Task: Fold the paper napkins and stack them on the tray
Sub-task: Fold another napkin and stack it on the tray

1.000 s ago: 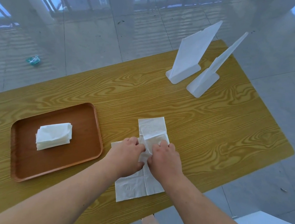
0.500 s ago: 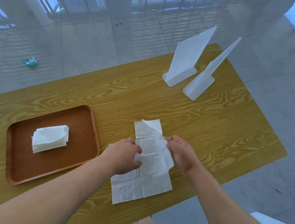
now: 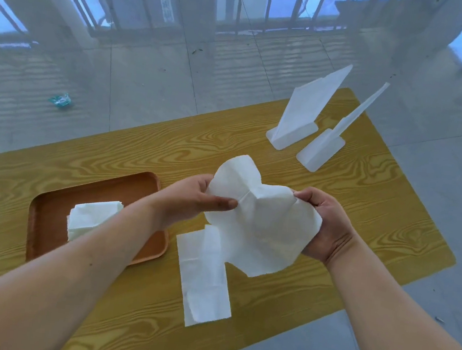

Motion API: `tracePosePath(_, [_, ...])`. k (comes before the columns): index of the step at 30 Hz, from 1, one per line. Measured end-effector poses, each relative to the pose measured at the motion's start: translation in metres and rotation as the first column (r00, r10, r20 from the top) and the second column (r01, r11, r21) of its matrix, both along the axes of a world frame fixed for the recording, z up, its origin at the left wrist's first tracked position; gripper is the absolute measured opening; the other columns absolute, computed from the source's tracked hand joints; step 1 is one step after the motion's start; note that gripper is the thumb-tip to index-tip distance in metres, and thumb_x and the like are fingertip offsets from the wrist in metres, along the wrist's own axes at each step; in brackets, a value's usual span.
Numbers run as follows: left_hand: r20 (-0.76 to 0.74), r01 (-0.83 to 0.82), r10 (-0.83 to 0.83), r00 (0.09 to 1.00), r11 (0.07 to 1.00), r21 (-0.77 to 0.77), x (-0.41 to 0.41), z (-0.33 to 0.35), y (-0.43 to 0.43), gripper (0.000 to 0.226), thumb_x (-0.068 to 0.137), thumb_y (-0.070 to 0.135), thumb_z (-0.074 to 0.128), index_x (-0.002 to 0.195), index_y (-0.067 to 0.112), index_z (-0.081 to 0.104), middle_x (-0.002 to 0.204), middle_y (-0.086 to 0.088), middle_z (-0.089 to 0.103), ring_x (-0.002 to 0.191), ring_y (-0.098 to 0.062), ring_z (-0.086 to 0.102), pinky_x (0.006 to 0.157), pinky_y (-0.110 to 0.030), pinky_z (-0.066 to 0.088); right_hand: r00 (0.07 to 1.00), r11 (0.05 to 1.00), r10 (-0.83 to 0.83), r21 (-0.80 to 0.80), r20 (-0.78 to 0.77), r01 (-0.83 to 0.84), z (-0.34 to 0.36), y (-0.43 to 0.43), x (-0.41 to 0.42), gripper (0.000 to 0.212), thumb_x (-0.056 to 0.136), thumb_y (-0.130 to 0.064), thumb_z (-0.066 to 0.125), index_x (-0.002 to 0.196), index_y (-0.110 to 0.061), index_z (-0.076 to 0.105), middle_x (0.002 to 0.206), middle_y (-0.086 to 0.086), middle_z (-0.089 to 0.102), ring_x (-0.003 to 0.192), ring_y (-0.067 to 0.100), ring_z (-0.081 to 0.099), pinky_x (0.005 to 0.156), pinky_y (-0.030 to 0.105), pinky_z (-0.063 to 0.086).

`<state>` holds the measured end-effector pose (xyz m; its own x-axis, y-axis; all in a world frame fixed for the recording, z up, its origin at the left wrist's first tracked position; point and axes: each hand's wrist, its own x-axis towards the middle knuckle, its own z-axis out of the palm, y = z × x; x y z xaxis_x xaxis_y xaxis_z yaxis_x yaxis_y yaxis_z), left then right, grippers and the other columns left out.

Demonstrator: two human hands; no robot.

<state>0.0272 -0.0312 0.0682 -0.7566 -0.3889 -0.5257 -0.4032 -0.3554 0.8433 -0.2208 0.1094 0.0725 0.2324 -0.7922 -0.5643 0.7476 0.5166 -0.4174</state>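
Observation:
A white paper napkin [image 3: 262,221] hangs unfolded in the air above the wooden table [image 3: 361,233]. My left hand [image 3: 192,202] pinches its left edge, thumb on top. My right hand [image 3: 325,223] grips its right edge. Under it, another white napkin [image 3: 203,281] lies flat on the table near the front edge. To the left sits a brown tray [image 3: 45,228] holding a stack of folded napkins [image 3: 89,219], partly hidden by my left forearm.
Two white plastic stands [image 3: 295,130] [image 3: 320,153] rise at the table's far right. The front edge of the table runs close below the flat napkin. A small teal wrapper [image 3: 60,100] lies on the tiled floor beyond the table.
Both hands have lifted the top napkin off the table and spread it open in the air. One napkin stays flat on the table. The camera has tilted up a little.

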Motion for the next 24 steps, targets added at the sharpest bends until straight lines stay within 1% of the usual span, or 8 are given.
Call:
tracePosePath(3, [-0.021,-0.163,0.167,0.986,0.981,0.108,0.011,0.002,0.001,0.042,0.084,0.035,0.088,0.119,0.014,0.079,0.123,-0.014,0.078,0.111,-0.031,0.075,0.089,-0.038,0.06,0.999,0.998,-0.048,0.029,0.012,0.047,-0.002,-0.008,0.008,0.048,0.085,-0.033,0.075,0.123,-0.005,0.073,0.113,0.014,0.076,0.106,0.034,0.073,0.095,0.045,0.058])
tracePosePath(6, [-0.024,-0.307,0.317,0.948,0.932,0.194,0.026,0.001,0.006,0.034,0.088,0.029,0.085,0.115,0.01,0.08,0.119,-0.016,0.079,0.104,-0.031,0.077,0.081,-0.039,0.063,0.989,0.994,-0.111,0.014,0.1,0.111,-0.011,-0.012,0.024,0.087,0.091,-0.072,0.062,0.145,-0.005,0.06,0.144,0.021,0.064,0.132,0.039,0.062,0.109,0.053,0.05])
tracePosePath(10, [0.038,-0.472,0.475,0.879,0.857,0.206,0.043,0.003,0.009,0.03,0.084,0.029,0.086,0.109,0.013,0.08,0.11,-0.016,0.08,0.094,-0.032,0.077,0.079,-0.051,0.064,0.999,0.999,0.02,-0.049,0.031,-0.019,-0.02,-0.016,0.057,0.109,0.08,-0.091,0.05,0.155,-0.012,0.049,0.161,0.018,0.047,0.148,0.037,0.044,0.122,0.055,0.032])
tracePosePath(13, [0.066,-0.548,0.546,0.835,0.813,0.197,0.06,0.006,0.005,0.024,0.077,0.033,0.087,0.095,0.019,0.079,0.101,-0.011,0.081,0.088,-0.026,0.077,0.078,-0.047,0.063,0.994,0.997,0.058,-0.044,-0.094,-0.062,-0.023,-0.021,0.079,0.085,0.089,-0.07,0.058,0.151,-0.012,0.055,0.155,0.016,0.054,0.142,0.034,0.051,0.121,0.055,0.037])
tracePosePath(15, [0.077,-0.565,0.561,0.825,0.807,0.171,0.073,0.006,0.001,0.026,0.081,0.033,0.086,0.099,0.016,0.077,0.101,-0.01,0.081,0.089,-0.025,0.076,0.081,-0.046,0.062,0.974,0.999,0.033,-0.006,-0.222,-0.036,-0.02,-0.029,0.091,0.053,0.093,-0.039,0.071,0.136,-0.009,0.069,0.134,0.014,0.069,0.119,0.026,0.068,0.101,0.043,0.056])
tracePosePath(17, [0.094,-0.579,0.571,0.815,0.803,0.139,0.087,0.006,-0.004,0.03,0.088,0.029,0.083,0.109,0.009,0.077,0.107,-0.012,0.08,0.091,-0.026,0.076,0.081,-0.048,0.062,0.946,0.999,-0.004,0.043,-0.325,0.019,-0.021,-0.038,0.098,0.037,0.093,-0.015,0.072,0.129,-0.005,0.073,0.122,0.014,0.074,0.104,0.023,0.073,0.085,0.036,0.061])
tracePosePath(21, [0.07,-0.591,0.586,0.807,0.8,0.106,0.113,0.009,-0.011,0.033,0.09,0.023,0.081,0.121,0.014,0.075,0.118,-0.013,0.08,0.096,-0.028,0.078,0.073,-0.046,0.065,0.885,0.996,-0.033,0.053,-0.463,0.065,-0.014,-0.054,0.111,0.055,0.092,0.0,0.071,0.144,-0.008,0.053,0.118,0.013,0.078,0.102,0.025,0.074,0.076,0.034,0.062])
tracePosePath(24, [0.056,-0.622,0.62,0.782,0.782,0.029,0.123,0.009,-0.015,0.071,0.089,0.016,0.083,0.151,0.024,0.048,0.122,-0.012,0.079,0.11,-0.031,0.076,0.093,-0.052,0.061,0.791,0.997,-0.02,0.043,-0.612,0.058,-0.009,-0.063,0.12,0.097,0.092,0.001,0.072,0.166,-0.022,0.013,0.126,0.016,0.073,0.11,0.026,0.072,0.079,0.034,0.061])
